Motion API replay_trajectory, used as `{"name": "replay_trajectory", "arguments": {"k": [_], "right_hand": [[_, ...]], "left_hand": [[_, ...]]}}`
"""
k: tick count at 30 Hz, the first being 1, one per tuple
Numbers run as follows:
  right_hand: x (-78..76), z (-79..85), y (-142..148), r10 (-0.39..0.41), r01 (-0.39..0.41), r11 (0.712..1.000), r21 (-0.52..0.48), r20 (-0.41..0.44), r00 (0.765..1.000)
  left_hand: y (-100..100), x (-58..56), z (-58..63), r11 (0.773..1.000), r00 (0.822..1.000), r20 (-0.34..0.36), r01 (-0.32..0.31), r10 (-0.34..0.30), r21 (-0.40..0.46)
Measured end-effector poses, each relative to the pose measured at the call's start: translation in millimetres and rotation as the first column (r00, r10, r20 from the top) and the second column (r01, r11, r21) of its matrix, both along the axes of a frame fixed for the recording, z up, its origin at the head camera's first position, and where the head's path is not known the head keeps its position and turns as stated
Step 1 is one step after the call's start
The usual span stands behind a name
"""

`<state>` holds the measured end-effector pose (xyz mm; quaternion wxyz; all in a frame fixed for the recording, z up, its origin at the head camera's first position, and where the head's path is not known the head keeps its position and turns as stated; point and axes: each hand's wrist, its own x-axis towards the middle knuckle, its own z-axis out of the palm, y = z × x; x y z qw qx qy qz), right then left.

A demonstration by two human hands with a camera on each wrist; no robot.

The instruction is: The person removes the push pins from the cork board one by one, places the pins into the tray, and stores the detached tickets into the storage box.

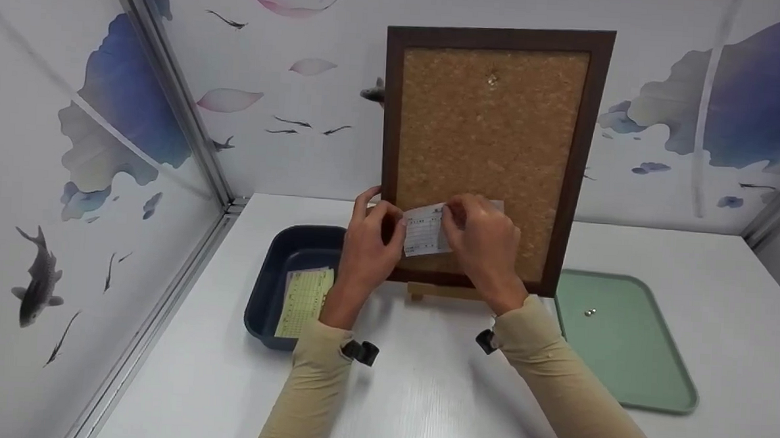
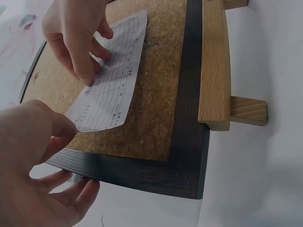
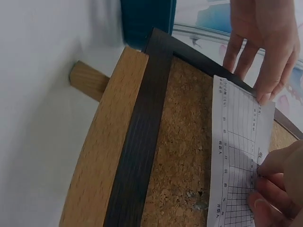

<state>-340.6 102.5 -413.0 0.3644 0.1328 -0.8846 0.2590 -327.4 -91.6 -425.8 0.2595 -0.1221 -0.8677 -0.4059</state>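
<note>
A white printed form (image 1: 422,230) lies slantwise against the lower part of a framed corkboard (image 1: 486,131). My left hand (image 1: 370,248) pinches the form's left end between thumb and forefinger; its other fingers (image 2: 87,194) are at the frame's outer edge. Curled fingers of my right hand (image 1: 488,240) pinch at the form's upper edge near its middle. In the right wrist view, these fingertips (image 3: 259,204) touch the form (image 3: 232,142). Whether they also hold something small is hidden. The board leans upright on a wooden easel (image 2: 215,66).
On the left, a dark blue basin (image 1: 258,305) contains yellow printed sheets (image 1: 304,301). A green tray (image 1: 634,348) on the right bears a few small silvery pieces (image 1: 590,312). A small shiny spot (image 1: 493,80) shows high on the cork. Printed wall panels stand behind and left.
</note>
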Motion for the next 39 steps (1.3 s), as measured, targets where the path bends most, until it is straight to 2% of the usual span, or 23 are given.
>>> {"name": "replay_trajectory", "arguments": {"k": [10, 26, 39], "right_hand": [[-1.0, -3.4, -2, -0.036, 0.043, 0.997, 0.059, -0.101, 0.994], [4.8, -6.3, 3, 0.017, -0.013, 0.999, 0.043, -0.113, 0.993], [19.5, -13.1, 19, 0.054, -0.054, 0.998, -0.011, -0.05, 0.997]], "left_hand": [[-2, -0.2, -1.0, 1.0, 0.999, -0.035, 0.016, -0.016, -0.01], [-1, -0.9, 0.7, 1.0, 1.0, -0.005, 0.021, -0.021, 0.001], [-5, -2.1, 0.3, 1.0, 1.0, -0.022, 0.002, -0.002, -0.01]]}}
